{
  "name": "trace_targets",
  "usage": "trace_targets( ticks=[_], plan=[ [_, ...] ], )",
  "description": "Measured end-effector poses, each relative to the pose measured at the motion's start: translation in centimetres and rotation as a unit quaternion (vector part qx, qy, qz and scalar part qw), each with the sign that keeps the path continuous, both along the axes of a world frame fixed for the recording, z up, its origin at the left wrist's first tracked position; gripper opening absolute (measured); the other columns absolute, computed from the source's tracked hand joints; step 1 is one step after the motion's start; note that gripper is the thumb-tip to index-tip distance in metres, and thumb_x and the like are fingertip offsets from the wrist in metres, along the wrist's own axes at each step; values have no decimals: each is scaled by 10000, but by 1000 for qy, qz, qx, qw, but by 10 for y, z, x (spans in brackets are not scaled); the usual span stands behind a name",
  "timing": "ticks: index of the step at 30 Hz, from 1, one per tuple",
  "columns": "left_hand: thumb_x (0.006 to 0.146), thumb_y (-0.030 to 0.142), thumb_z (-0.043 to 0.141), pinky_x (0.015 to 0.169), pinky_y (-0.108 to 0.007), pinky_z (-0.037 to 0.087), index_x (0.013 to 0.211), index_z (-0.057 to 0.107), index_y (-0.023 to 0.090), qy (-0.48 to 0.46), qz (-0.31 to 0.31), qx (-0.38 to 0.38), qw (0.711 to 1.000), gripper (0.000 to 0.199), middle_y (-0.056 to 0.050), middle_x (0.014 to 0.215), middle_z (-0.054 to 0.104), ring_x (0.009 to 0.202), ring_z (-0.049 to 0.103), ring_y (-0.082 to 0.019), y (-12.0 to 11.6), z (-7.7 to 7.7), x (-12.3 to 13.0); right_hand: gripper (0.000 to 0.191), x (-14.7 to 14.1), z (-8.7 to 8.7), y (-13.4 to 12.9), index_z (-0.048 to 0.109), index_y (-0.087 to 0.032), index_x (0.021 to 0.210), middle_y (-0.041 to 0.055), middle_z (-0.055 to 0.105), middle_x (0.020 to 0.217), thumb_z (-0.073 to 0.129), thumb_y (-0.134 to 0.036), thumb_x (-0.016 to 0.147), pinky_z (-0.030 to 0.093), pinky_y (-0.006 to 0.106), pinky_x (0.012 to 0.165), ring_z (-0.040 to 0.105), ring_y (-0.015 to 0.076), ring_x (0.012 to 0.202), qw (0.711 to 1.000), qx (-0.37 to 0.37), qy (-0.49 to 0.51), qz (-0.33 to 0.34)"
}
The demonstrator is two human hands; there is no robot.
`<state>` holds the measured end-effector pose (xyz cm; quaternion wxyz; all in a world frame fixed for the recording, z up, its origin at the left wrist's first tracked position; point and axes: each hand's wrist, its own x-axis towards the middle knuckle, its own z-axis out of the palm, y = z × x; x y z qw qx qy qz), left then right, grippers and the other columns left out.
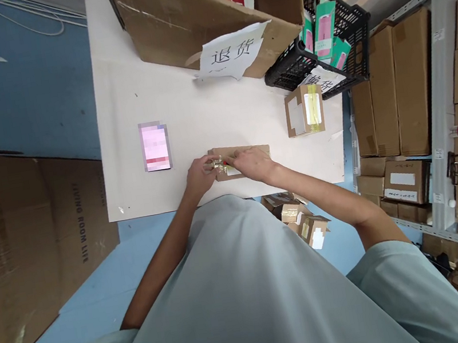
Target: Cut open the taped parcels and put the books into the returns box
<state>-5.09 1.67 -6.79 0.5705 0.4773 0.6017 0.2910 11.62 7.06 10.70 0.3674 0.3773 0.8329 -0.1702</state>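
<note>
A small, flat cardboard box (250, 172) lies near the front edge of the white table, with clear tape shining on its left end and a white label partly covered. My left hand (200, 176) grips that left end, fingers bent over the taped edge. Across the top of the box reaches my right hand (253, 163), its fingers closed near the tape. A speck of red shows at its fingertips; what it is stays too small to make out.
A phone-like pink screen (155, 146) lies at left on the table. Toward the back stand a large carton (175, 23) with a paper sign and a black crate (355, 47) of green-pink boxes. A taped box (295, 114) sits right; shelves of cartons (415, 84) stand beyond.
</note>
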Motion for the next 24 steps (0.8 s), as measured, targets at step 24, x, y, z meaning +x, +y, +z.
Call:
trace_targets(
  ticks=[24],
  plan=[
    [803, 357, 741, 872, -358, 633, 1226, 802, 235, 100, 82, -7, 992, 444, -78, 1288, 787, 932, 736, -221, -7, 33, 26, 476, 205, 8, -33, 506, -243, 1614, 192, 760, 1259, 343, -197, 1169, 474, 337, 796, 791, 277, 1031, 992, 19, -25, -118]
  ],
)
